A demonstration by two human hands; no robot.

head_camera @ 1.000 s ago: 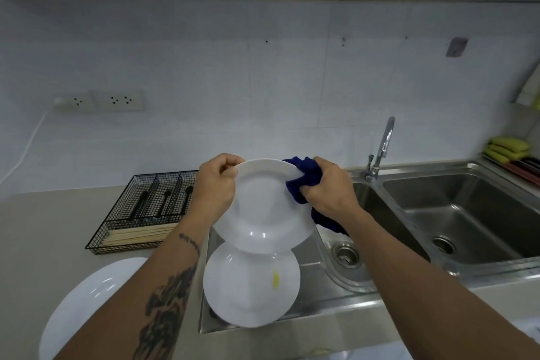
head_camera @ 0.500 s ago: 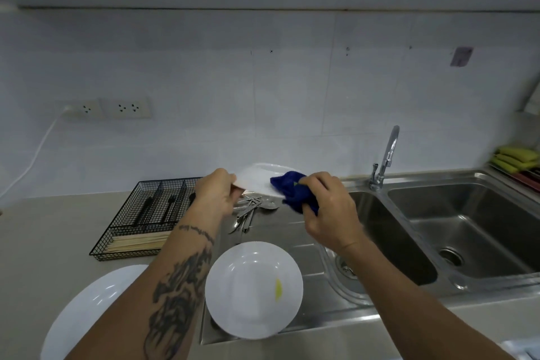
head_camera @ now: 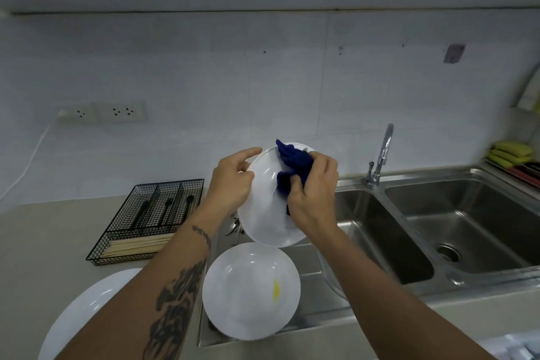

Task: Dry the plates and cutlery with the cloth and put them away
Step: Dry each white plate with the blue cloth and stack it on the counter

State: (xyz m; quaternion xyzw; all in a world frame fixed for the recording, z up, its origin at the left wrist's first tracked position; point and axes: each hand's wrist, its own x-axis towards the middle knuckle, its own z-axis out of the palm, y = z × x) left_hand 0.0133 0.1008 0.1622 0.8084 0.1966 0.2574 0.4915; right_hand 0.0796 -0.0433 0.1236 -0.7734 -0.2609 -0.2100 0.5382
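Nearest to me, at the counter's front edge, a large white plate [head_camera: 76,318] is lying flat on the beige countertop [head_camera: 43,242], partly hidden under my tattooed left forearm. Just to its right, a second white plate [head_camera: 248,292] with a small yellow smear is sitting on the steel draining board [head_camera: 315,301] of the sink. Both my forearms are reaching forward from the lower corners and converging above that draining board.

Up there I am holding a third white plate [head_camera: 263,213], tilted so its hollow is facing me. My left hand [head_camera: 230,184] is gripping its left rim, fingers curled round the edge with the forefinger stretching along the top. My right hand [head_camera: 314,196] is clutching the bunched dark blue cloth [head_camera: 293,166] and pressing it against the plate's upper right part, knuckles toward me and the wrist bent inward. A little cutlery [head_camera: 233,226] is peeking out beneath the held plate, on the draining board; I cannot tell which pieces.

Farther left, a black wire cutlery tray [head_camera: 152,216] is resting on the countertop, holding dark-handled utensils in its rear compartments and pale wooden chopsticks across the front one. To the right, the double steel sink [head_camera: 438,228] is stretching away, with its chrome tap [head_camera: 380,158] standing at the back between the basins. Yellow-green sponges [head_camera: 511,152] are lying stacked at the far right. Beyond, wall sockets [head_camera: 117,111] are showing on the white tiled wall.
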